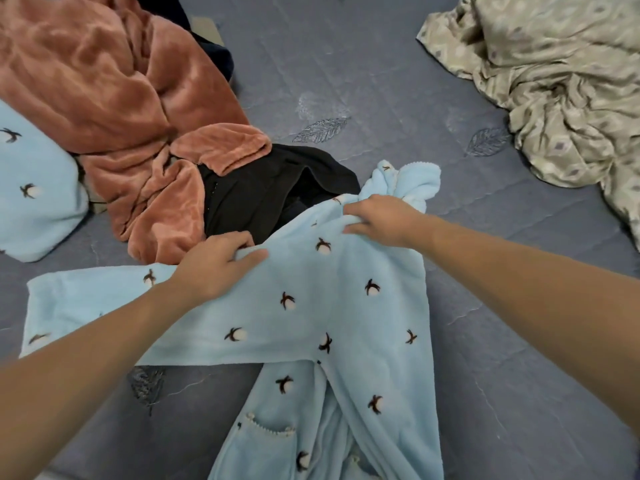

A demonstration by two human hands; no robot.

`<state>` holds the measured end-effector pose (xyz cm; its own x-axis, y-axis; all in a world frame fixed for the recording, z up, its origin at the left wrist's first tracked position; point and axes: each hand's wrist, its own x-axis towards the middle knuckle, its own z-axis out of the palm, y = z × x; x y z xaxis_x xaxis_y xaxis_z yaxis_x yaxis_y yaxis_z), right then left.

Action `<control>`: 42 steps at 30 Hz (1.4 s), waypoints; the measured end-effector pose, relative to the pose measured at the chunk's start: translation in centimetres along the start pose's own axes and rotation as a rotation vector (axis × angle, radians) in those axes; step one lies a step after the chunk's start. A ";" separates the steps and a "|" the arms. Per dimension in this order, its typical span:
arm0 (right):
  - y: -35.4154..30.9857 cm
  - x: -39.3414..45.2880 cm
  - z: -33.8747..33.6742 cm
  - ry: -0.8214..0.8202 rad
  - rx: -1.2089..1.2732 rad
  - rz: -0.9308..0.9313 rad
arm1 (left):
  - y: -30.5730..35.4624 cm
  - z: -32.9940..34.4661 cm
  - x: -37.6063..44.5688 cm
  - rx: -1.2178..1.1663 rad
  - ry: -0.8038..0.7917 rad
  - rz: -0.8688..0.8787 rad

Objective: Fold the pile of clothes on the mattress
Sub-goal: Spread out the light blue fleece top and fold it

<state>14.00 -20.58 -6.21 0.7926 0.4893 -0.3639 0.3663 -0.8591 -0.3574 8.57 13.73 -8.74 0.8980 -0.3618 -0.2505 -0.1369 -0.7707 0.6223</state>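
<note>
Your fingers on both hands are curled into the same light blue fleece garment [311,317]: the left hand [216,263] pinches a fold of it at the upper edge, thumb lying along the cloth, and the right hand [384,220] grips a bunched part near the collar end, fingers closed around the fabric.

Under everything lies the grey-blue quilted mattress [398,81], stitched with leaf shapes. The blue garment, dotted with small brown-and-white cotton motifs, is spread across its near middle, one sleeve stretched out flat to your left and the body running down toward you, with a frilled pocket [266,441] showing at the bottom.

The rest of the pile sits at upper left: a rust-pink plush piece [114,84], crumpled, with its folded cuff resting on a black garment [256,199] just beyond your left hand. The blue garment's upper edge overlaps that black one. A second light blue fleece piece [31,188] with the same motif lies at the far left edge, touching the pink one.

Well apart, at upper right, a beige patterned cloth [561,81] lies rumpled.
</note>
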 end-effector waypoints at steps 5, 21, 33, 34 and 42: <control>0.0 3.0 0.5 -0.005 -0.198 -0.122 | -0.6 0.6 0.0 0.244 0.016 -0.046; -2.1 -1.4 7.6 0.640 -0.336 0.015 | 6.4 9.8 -2.0 0.419 0.072 0.292; -7.0 -13.2 19.4 0.588 0.101 0.214 | 6.3 16.0 -7.1 0.412 0.103 0.313; -8.4 -14.9 20.9 0.566 0.119 0.229 | 6.4 16.8 -8.7 0.420 0.067 0.349; -14.8 -21.4 25.0 0.631 0.221 0.519 | 6.5 19.2 -13.4 0.354 -0.004 0.319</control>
<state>-20.55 -14.59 -14.63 0.9817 -0.1906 -0.0033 -0.1706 -0.8707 -0.4612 -12.33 3.51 -15.56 0.7864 -0.6109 -0.0919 -0.5401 -0.7521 0.3777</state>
